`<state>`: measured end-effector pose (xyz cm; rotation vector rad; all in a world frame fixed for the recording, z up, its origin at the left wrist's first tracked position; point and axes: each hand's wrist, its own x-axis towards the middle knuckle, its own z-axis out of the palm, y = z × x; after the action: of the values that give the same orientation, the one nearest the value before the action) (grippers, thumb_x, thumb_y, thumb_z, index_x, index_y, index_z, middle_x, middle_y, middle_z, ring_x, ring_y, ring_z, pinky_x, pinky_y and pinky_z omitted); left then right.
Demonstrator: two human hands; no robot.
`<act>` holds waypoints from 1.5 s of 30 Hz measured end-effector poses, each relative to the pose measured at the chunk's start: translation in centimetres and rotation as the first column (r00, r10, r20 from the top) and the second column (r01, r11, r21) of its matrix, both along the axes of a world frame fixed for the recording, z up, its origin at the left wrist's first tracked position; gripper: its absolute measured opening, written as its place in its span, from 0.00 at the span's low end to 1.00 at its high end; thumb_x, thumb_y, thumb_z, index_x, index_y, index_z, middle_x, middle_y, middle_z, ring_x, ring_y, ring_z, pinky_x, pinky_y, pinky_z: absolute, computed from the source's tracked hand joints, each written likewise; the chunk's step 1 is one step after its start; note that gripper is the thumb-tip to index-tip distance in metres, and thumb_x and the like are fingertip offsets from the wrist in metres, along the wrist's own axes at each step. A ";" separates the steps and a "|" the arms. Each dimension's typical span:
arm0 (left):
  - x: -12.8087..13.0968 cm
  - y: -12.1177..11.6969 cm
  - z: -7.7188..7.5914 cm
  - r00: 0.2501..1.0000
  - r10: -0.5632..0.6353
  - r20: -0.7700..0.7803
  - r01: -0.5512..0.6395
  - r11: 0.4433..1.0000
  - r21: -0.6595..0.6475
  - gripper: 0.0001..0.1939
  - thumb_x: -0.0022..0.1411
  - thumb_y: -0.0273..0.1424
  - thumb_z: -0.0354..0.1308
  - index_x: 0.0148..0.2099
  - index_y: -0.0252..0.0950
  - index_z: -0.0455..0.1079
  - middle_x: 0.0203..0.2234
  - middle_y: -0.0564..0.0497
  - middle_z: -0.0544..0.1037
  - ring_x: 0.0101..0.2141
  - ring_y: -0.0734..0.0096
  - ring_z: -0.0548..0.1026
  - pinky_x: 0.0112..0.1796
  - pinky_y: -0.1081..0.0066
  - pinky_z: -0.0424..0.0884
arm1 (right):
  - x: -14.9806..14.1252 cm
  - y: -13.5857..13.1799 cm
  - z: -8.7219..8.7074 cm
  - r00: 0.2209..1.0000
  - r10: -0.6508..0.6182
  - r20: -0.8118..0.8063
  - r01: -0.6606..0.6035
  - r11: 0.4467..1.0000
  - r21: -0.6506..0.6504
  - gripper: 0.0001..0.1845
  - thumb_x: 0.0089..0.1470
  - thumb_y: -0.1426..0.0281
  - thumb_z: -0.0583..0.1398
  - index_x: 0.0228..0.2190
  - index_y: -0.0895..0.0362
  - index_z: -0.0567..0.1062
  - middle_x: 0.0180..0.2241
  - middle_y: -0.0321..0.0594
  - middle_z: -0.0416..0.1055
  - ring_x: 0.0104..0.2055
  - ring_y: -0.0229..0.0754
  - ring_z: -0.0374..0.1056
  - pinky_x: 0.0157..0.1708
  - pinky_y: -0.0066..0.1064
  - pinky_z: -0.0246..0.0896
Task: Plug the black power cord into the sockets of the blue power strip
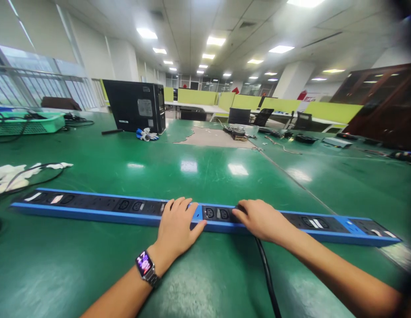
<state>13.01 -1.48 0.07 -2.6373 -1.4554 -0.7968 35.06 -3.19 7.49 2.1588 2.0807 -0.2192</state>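
Note:
A long blue and black power strip (102, 212) lies across the table, its row of sockets facing up. My left hand (175, 227), with a watch (146, 267) on its wrist, grips the strip left of its middle. Its fingers reach over the far edge and its thumb lies by the near edge. Right of the middle, my right hand (260, 219) is closed around the plug end of a black power cord (268, 276), at the sockets. The plug itself is mostly hidden under the fingers, so how deep it sits cannot be seen.
Green table (152, 154) spreads around the strip. Further back stand a black computer case (131, 108) and gloves (146, 134). At left are a green basket (48, 123) and white cloth (13, 174) with a cable. Loose parts (237, 131) lie at the back right.

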 end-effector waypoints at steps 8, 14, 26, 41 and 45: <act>0.1 -0.1 0.1 1.000 0.001 0.004 -0.001 1.000 0.012 0.19 0.61 0.41 0.55 0.51 0.37 0.70 0.50 0.43 0.74 0.51 0.53 0.69 0.53 0.50 0.60 | 0.6 1.5 1.2 0.993 0.085 -0.079 -0.092 0.992 -0.086 0.21 0.60 0.62 0.50 0.33 0.60 0.79 0.35 0.49 0.78 0.35 0.45 0.73 0.33 0.29 0.59; 0.0 -0.1 0.2 1.000 -0.018 0.005 0.018 1.000 0.024 0.19 0.61 0.40 0.55 0.51 0.37 0.69 0.49 0.43 0.74 0.50 0.54 0.69 0.52 0.50 0.61 | -0.2 4.0 2.8 0.990 0.137 -0.011 -0.137 0.966 -0.221 0.18 0.55 0.64 0.54 0.29 0.61 0.81 0.30 0.48 0.77 0.31 0.45 0.72 0.29 0.30 0.59; 0.1 0.0 0.1 1.000 -0.012 0.023 0.013 1.000 -0.009 0.20 0.60 0.42 0.56 0.51 0.37 0.70 0.48 0.43 0.74 0.50 0.53 0.68 0.52 0.50 0.60 | 3.3 0.8 -2.8 0.855 -0.104 -0.507 0.207 0.966 0.152 0.26 0.55 0.54 0.51 0.27 0.57 0.82 0.23 0.39 0.75 0.27 0.38 0.68 0.31 0.29 0.59; 0.0 0.0 0.1 0.999 -0.026 0.037 0.026 1.000 0.012 0.19 0.60 0.41 0.57 0.51 0.38 0.70 0.48 0.43 0.74 0.49 0.53 0.69 0.51 0.50 0.61 | 1.9 4.4 2.3 0.940 0.101 -0.324 -0.188 0.950 -0.249 0.19 0.48 0.57 0.57 0.25 0.55 0.81 0.24 0.39 0.76 0.27 0.42 0.69 0.28 0.29 0.59; -0.2 0.0 0.1 0.998 -0.035 0.046 0.034 0.999 0.017 0.19 0.60 0.42 0.57 0.51 0.38 0.70 0.48 0.43 0.74 0.49 0.53 0.69 0.52 0.50 0.61 | 3.4 3.3 1.4 0.898 0.041 -0.439 -0.153 0.962 -0.224 0.23 0.50 0.52 0.54 0.29 0.54 0.82 0.29 0.37 0.78 0.32 0.44 0.71 0.33 0.30 0.62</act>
<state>12.85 -1.49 0.17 -2.6567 -1.4115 -0.8751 38.42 0.14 8.85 1.9769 2.2147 -0.9779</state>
